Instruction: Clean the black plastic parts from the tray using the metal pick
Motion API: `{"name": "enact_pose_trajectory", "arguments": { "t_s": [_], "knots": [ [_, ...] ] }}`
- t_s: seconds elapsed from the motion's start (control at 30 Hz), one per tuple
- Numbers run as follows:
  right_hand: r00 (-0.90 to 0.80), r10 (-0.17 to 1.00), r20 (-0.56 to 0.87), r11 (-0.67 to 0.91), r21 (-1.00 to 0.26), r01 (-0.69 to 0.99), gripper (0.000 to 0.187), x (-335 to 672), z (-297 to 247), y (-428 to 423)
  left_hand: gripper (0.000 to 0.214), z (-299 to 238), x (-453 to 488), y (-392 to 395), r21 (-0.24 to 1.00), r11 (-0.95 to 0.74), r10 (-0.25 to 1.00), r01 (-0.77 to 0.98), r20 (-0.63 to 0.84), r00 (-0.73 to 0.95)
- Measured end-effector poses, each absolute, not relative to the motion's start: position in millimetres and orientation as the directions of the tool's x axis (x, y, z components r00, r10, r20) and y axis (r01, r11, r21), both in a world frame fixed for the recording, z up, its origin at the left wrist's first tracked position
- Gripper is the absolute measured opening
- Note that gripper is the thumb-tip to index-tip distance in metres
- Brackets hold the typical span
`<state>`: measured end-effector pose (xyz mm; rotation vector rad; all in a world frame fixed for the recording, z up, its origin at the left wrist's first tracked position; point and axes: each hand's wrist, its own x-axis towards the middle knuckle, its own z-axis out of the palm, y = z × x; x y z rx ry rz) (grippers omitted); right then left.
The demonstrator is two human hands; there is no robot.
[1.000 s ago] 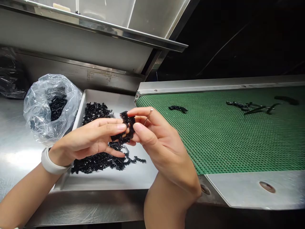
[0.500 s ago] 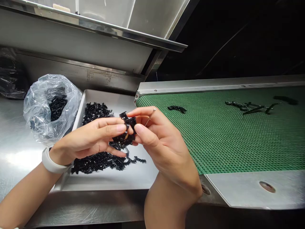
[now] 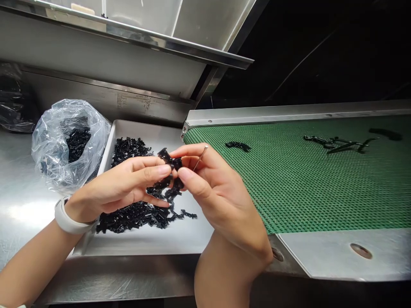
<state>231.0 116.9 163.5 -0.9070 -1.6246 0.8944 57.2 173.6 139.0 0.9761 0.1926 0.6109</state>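
Note:
Above a white tray (image 3: 189,246), my left hand (image 3: 131,184) pinches a linked chain of small black plastic parts (image 3: 165,155) between thumb and forefinger. My right hand (image 3: 221,196) grips the same chain from the other side with thumb and fingertips. A thin metal pin (image 3: 200,158) with a rounded head sticks up from between my right fingers. Some of the chain hangs down below the fingertips. Beneath the hands lies a loose heap of small black parts (image 3: 133,218) in the tray. How the links join is too small to make out.
An opened clear plastic bag (image 3: 48,132) with black parts stands left of the tray, and a dark bag (image 3: 13,98) lies behind it. On the green conveyor belt (image 3: 289,188) to the right are a short black chain (image 3: 238,146) and a black assembly (image 3: 337,144). A metal shelf edge (image 3: 180,47) crosses above.
The chain has turned slightly between my fingers, with its upper end shifted left and more of its lower part hanging in sight. Both hands have barely moved.

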Motion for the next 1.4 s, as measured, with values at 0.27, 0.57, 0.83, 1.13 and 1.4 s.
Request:
{"name": "enact_pose_trajectory", "arguments": {
  "t_s": [0.27,0.57,0.83,1.13,1.4],
  "knots": [
    [-0.172,0.881,0.44,0.465,-0.872,0.15,0.011,229.8,163.6,117.1,0.016,141.0,56.7,173.2,0.813,0.42,0.572,-0.403,0.108,0.813],
    [-0.076,0.901,0.428,0.434,-0.879,0.198,0.033,224.9,167.7,116.4,0.015,138.4,59.0,175.0,0.834,0.38,0.588,-0.4,0.116,0.801],
    [-0.045,0.907,0.419,0.415,-0.869,0.267,0.031,221.3,167.1,115.3,0.03,137.4,59.5,173.1,0.949,0.193,0.631,-0.248,0.073,0.772],
    [-0.049,0.884,0.465,0.448,-0.81,0.378,0.002,220.8,166.2,118.4,0.036,139.1,64.5,172.8,0.964,0.136,0.671,-0.228,0.08,0.737],
    [-0.051,0.913,0.405,0.408,-0.905,0.119,0.016,231.3,163.5,119.7,0.025,137.9,58.8,175.9,0.897,0.292,0.607,-0.331,0.094,0.789]
  ]
}}
